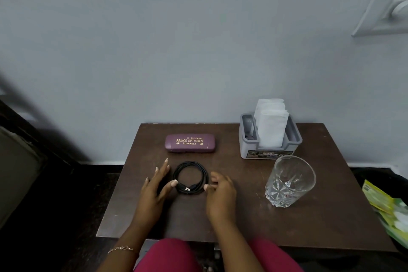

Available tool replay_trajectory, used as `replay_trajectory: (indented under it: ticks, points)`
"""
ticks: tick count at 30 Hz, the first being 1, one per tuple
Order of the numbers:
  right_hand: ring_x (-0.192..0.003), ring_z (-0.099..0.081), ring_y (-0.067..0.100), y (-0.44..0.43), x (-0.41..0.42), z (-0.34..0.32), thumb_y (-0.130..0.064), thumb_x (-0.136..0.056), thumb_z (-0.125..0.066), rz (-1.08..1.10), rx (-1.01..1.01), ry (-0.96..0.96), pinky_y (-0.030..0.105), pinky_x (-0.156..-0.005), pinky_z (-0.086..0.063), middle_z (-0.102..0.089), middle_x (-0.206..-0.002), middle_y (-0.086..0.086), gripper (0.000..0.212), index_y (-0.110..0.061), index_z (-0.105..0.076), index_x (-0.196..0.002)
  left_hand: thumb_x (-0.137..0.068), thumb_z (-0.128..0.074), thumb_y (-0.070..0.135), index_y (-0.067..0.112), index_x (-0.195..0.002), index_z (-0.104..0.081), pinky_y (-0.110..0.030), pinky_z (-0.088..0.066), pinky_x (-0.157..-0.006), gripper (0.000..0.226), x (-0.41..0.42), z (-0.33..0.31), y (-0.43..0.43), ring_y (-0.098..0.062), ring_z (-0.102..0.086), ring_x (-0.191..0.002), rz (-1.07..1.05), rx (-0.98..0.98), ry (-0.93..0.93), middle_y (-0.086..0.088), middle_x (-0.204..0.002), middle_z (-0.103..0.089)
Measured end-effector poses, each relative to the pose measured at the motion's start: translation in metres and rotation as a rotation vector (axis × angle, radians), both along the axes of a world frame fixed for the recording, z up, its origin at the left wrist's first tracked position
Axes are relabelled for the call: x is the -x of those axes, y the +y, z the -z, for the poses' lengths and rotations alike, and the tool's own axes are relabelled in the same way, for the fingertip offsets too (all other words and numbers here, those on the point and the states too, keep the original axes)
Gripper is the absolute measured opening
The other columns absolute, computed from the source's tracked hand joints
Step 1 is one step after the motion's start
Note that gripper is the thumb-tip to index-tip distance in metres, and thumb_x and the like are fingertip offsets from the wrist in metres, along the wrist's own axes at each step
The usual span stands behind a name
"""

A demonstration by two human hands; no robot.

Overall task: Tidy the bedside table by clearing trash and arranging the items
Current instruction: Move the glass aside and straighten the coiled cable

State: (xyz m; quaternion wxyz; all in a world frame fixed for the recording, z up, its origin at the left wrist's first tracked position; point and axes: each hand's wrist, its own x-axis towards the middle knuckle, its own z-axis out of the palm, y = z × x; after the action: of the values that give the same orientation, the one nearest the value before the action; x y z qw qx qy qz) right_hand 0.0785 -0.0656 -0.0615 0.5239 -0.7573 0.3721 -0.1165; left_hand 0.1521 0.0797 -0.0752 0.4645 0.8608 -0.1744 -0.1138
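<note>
Bench (309, 223) of dark brown wood stands against a pale blue-grey wall (176, 51), dark floor on either side. Along its far edge sit a purple spectacle case (189, 143) and a grey holder (247, 139) stuffed with white tissues (270, 126); a cut-glass tumbler (290, 181) stands upright just in front of the holder. Green and yellow packets (384, 207) lie off the bench's right edge. A coiled black cable (191, 178) lies flat near the middle, flanked by both hands. The left hand (154, 190), a bracelet (120, 249) at its wrist, is spread with straight fingers, its thumb tip at the coil. The right hand (220, 194) is loosely curled, thumb tip by the coil's right side, gripping nothing. Gold lettering on the case reads "PRINCE OPTICALS ROURKELA".
</note>
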Motion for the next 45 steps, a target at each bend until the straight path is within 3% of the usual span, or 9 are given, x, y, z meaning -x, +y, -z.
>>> replay_trajectory:
  ticks: [3, 7, 11, 21, 28, 30, 34, 39, 45]
  points:
    - [-0.069, -0.049, -0.005, -0.001, 0.002, -0.005, 0.007, -0.086, -0.052, 0.040, 0.014, -0.024, -0.002, -0.065, -0.036, -0.057, -0.118, 0.008, 0.039, -0.006, -0.057, -0.122, -0.093, -0.051, 0.012, 0.017, -0.140, -0.039, -0.011, -0.029, -0.102, 0.049, 0.002, -0.008, -0.002, -0.001, -0.043, -0.126, -0.190, 0.236, 0.070, -0.001, -0.139, -0.048]
    - [-0.103, -0.059, 0.018, -0.015, -0.011, -0.016, -0.004, -0.090, -0.052, 0.114, -0.044, -0.102, 0.014, -0.086, -0.038, -0.055, -0.127, 0.011, 0.039, -0.006, -0.051, -0.129, -0.096, -0.047, 0.012, 0.013, -0.139, -0.041, -0.023, -0.031, -0.101, 0.044, -0.014, -0.013, -0.010, -0.010, -0.041, -0.127, -0.407, 0.360, 0.106, -0.005, -0.144, -0.045]
    - [-0.136, -0.037, 0.022, -0.032, -0.038, -0.016, -0.003, -0.091, -0.043, 0.037, -0.152, -0.064, 0.037, -0.113, -0.029, -0.036, -0.149, 0.008, 0.056, -0.012, -0.028, -0.144, -0.097, -0.042, 0.008, 0.012, -0.144, -0.033, -0.021, -0.027, -0.103, 0.048, -0.035, -0.018, -0.031, -0.011, -0.035, -0.133, -0.365, 0.404, 0.213, -0.004, -0.149, -0.036]
    - [-0.138, -0.031, 0.022, -0.039, -0.052, 0.002, 0.001, -0.083, -0.045, -0.053, -0.220, -0.010, 0.038, -0.115, -0.025, -0.035, -0.149, 0.008, 0.068, -0.016, -0.025, -0.145, -0.097, -0.041, 0.010, 0.013, -0.132, -0.050, -0.036, -0.035, -0.109, 0.036, -0.044, -0.006, -0.059, -0.016, -0.047, -0.125, -0.341, 0.363, 0.186, 0.000, -0.133, -0.053]
    - [-0.142, -0.023, 0.019, -0.040, -0.024, -0.020, -0.008, -0.087, -0.050, -0.218, -0.251, 0.030, 0.040, -0.116, -0.024, -0.021, -0.155, 0.004, 0.076, -0.021, -0.008, -0.149, -0.097, -0.045, 0.018, 0.012, -0.141, -0.038, -0.032, -0.027, -0.113, 0.045, -0.031, -0.021, -0.057, -0.018, -0.035, -0.136, -0.404, 0.236, 0.138, -0.005, -0.149, -0.037]
    - [-0.139, -0.029, 0.016, -0.042, 0.008, -0.029, -0.012, -0.088, -0.055, -0.281, -0.267, 0.039, 0.035, -0.112, -0.031, -0.029, -0.148, -0.003, 0.070, -0.019, -0.017, -0.147, -0.094, -0.051, 0.019, 0.015, -0.137, -0.045, -0.036, -0.032, -0.111, 0.044, -0.014, -0.037, -0.058, -0.018, -0.041, -0.132, -0.359, 0.237, 0.090, -0.003, -0.143, -0.044]
    - [-0.098, -0.061, 0.007, -0.062, 0.096, -0.034, -0.003, -0.084, -0.063, -0.302, -0.334, 0.031, 0.009, -0.071, -0.048, -0.059, -0.118, 0.000, 0.032, -0.024, -0.058, -0.107, -0.089, -0.056, 0.001, 0.014, -0.127, -0.052, -0.029, -0.042, -0.098, 0.040, 0.038, -0.066, -0.075, -0.018, -0.053, -0.118, -0.061, 0.224, 0.228, -0.005, -0.127, -0.056]
    - [-0.065, -0.063, 0.008, -0.100, 0.157, -0.008, 0.009, -0.067, -0.075, 0.064, -0.163, -0.023, 0.004, -0.056, -0.046, -0.070, -0.075, 0.010, 0.032, -0.021, -0.065, -0.069, -0.088, -0.054, -0.001, 0.018, -0.139, -0.038, -0.020, -0.043, -0.100, 0.057, 0.086, -0.066, -0.113, -0.013, -0.053, -0.120, 0.280, -0.003, 0.363, -0.003, -0.139, -0.048]
    - [-0.112, -0.052, 0.012, -0.123, 0.141, 0.003, 0.007, -0.061, -0.080, 0.015, 0.001, -0.122, 0.022, -0.094, -0.043, -0.045, -0.130, 0.001, 0.088, -0.013, -0.039, -0.137, -0.082, -0.059, -0.003, 0.021, -0.149, -0.015, -0.036, -0.040, -0.108, 0.083, 0.096, -0.047, -0.152, -0.025, -0.042, -0.133, 0.399, -0.129, 0.402, -0.007, -0.152, -0.026]
